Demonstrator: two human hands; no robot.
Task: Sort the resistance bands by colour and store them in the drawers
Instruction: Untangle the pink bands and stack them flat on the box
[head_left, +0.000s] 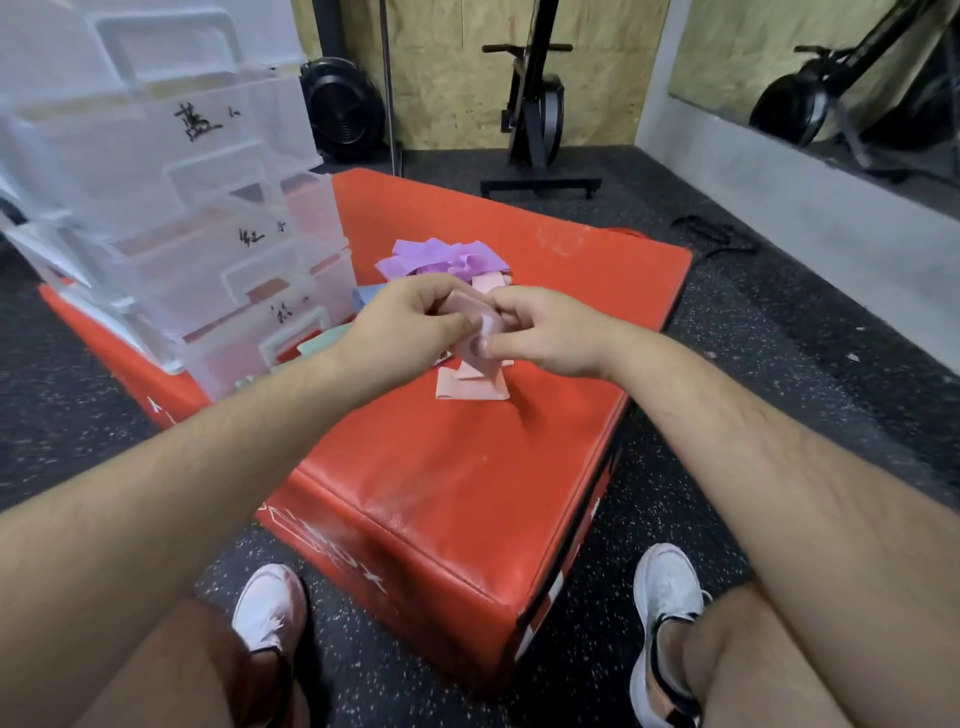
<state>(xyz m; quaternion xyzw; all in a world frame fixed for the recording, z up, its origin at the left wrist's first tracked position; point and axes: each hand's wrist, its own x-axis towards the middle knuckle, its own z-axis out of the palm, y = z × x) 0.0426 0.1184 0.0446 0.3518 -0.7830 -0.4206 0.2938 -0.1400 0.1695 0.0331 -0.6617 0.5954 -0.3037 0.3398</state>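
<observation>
My left hand and my right hand meet over the middle of the red padded box, both pinching one pink resistance band. Under the hands lie more pink bands, flat on the box. Behind them sits a heap of purple bands. A blue band and a green band show partly at the left, beside the drawers. The clear plastic drawer unit stands on the box's left side, its drawers pulled out and marked with handwritten labels.
Dark speckled rubber floor surrounds the box. An exercise machine stands at the back by a plywood wall. A mirror runs along the right wall. A dark cord lies on the floor. My knees and white shoes are at the front.
</observation>
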